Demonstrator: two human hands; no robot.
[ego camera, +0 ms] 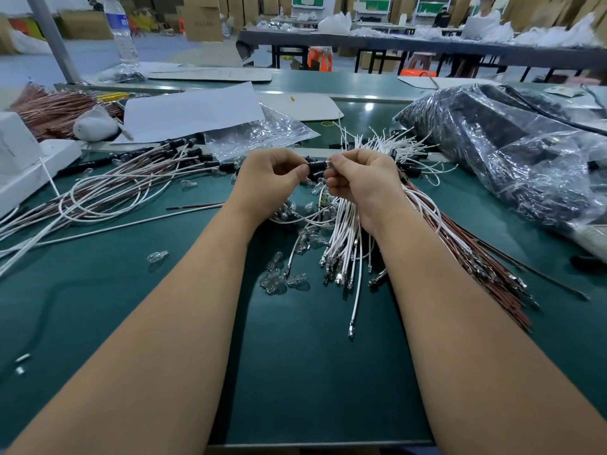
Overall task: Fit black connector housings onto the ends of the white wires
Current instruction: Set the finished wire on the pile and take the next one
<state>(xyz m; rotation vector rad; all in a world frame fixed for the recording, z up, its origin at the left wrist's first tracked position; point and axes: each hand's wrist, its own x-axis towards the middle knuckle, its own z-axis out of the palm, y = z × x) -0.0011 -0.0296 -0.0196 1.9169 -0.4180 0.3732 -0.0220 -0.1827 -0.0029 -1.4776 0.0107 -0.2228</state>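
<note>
a green bench (295, 372) is stretching across a warehouse floor, with cardboard boxes stacked in the background. a black connector housing (316, 167) is sitting above the bench's middle, pinched between both hands. the left hand (269, 178) is curling thumb and fingers round its left end, and the right hand (361, 180) is pinching its right end. white wires (345, 234) are lying in a bundle under the right hand, beside brown wires (486, 257). small clear bulbs (279, 277) are lying scattered between the forearms. finished wires with black ends (184, 152) are lying to the left, and a plastic bag of black parts (512, 149) is lying to the right.
</note>
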